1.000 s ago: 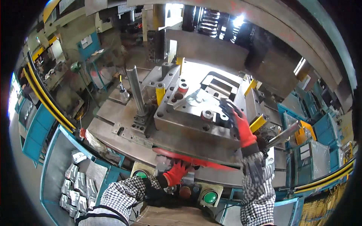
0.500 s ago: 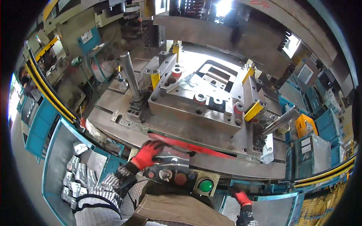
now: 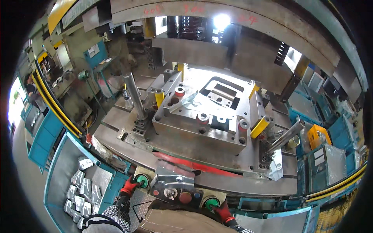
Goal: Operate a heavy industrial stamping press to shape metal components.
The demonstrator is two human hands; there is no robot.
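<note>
My left hand (image 3: 129,186), in a red glove with dark fingertips, reaches onto the left green push button (image 3: 142,180). On the other side, my right hand (image 3: 223,213), gloved the same way, touches the right green push button (image 3: 211,204) with its fingers. Both hands look empty, with fingers stretched out. Between them sits a control panel (image 3: 176,186) with a red button, a selector switch and small coloured buttons. Beyond the panel, a shiny sheet-metal part (image 3: 210,103) lies on the lower die (image 3: 198,132) of a press, apart from both hands.
Steel guide posts (image 3: 134,95) rise at the die's sides, near yellow cylinders (image 3: 260,127). The upper press block (image 3: 190,50) hangs above. At left, a blue-edged bin (image 3: 58,174) holds several metal parts. A red strip (image 3: 194,163) runs along the bed. Another person (image 3: 32,87) stands far left.
My left hand has moved down and left from above the control panel to the left green button, uncovering it. My right hand has come leftward to the right green button. The view has shifted slightly.
</note>
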